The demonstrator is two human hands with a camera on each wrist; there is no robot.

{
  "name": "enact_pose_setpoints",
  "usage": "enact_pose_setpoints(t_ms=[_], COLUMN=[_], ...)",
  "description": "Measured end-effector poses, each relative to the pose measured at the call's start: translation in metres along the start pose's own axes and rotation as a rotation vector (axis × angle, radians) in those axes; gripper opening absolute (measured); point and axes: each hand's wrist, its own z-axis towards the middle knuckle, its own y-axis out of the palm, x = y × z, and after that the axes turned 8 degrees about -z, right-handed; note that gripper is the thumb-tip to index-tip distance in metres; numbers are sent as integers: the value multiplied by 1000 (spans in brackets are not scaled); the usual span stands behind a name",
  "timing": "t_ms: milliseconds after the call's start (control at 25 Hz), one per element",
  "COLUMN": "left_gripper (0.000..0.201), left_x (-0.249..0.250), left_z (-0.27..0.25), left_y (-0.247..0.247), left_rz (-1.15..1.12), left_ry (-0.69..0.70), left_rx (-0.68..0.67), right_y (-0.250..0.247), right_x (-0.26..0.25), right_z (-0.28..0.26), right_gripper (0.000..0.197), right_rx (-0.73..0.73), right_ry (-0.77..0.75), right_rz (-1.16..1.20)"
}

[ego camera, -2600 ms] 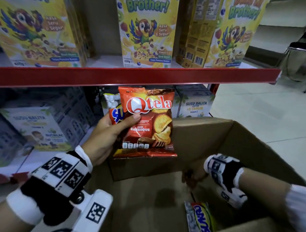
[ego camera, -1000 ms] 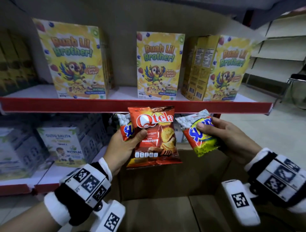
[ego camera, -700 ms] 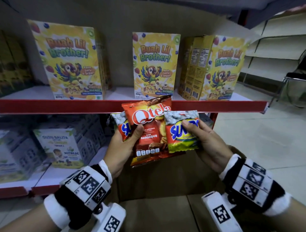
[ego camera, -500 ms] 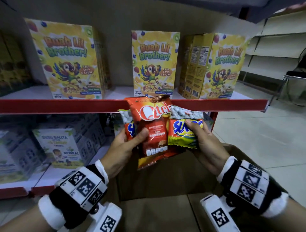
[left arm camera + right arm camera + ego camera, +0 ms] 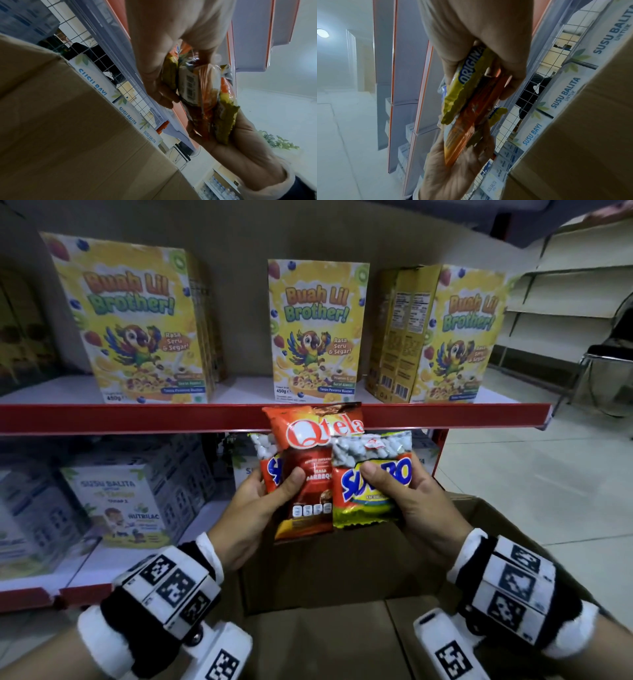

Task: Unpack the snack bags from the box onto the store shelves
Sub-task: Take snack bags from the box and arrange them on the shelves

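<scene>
Left hand [image 5: 255, 508] gripping Qtela bag [image 5: 313, 470], right hand [image 5: 416, 501] pinching Sukro bag [image 5: 371, 487]

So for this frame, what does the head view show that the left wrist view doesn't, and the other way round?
Only the head view shows the cereal boxes standing on the upper shelf, the fronts of the bags with the Qtela bag in the middle, and both wristbands. Only the left wrist view shows the barcode on the back of a bag and the wire grid behind the lower shelf. Both show the left hand and right hand gripping the snack bags together over the cardboard box, with milk cartons beside it.
</scene>
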Motion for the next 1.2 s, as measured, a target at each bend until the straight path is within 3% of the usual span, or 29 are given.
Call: enact_pose_setpoints(t_ms=[80,200,360,440,560,680,801,921,1041,1201], left_gripper=[95,77,83,90,96,70,38,22,26,42], left_x=[1,2,0,-3,-3,-1,7,17,20,16], left_z=[-1,0,-2,-3,-6,0,6,7,8,3], left_y=[1,0,-4,-5,0,-1,-7,-9,-6,13], left_rz=[6,93,258,213,41,-62,-19,-29,-84,-107], left_ry=[-13,25,4,-13,-46,-60,-44,-69,-93,-157], left_rx=[-41,-16,-49,-86,-107,-11,54,95,119,-7], right_y=[1,-1,-9,-11,-15,-19,-26,-32,-36,-29], right_x=[0,-2,-4,-3,-1,-3,-8,-15,-18,-14], right_z=[1,0,-1,0,2,1,-1,-1,0,6], right_gripper=[49,45,33,33,50,49,39,45,53,56], right_rx=[48,66,-1,-21,17,23,24,37,52,36], right_ry=[-11,2,40,59,80,127,159,156,175,181], right_rz=[32,50,50,64,87,140,141,156,198,95])
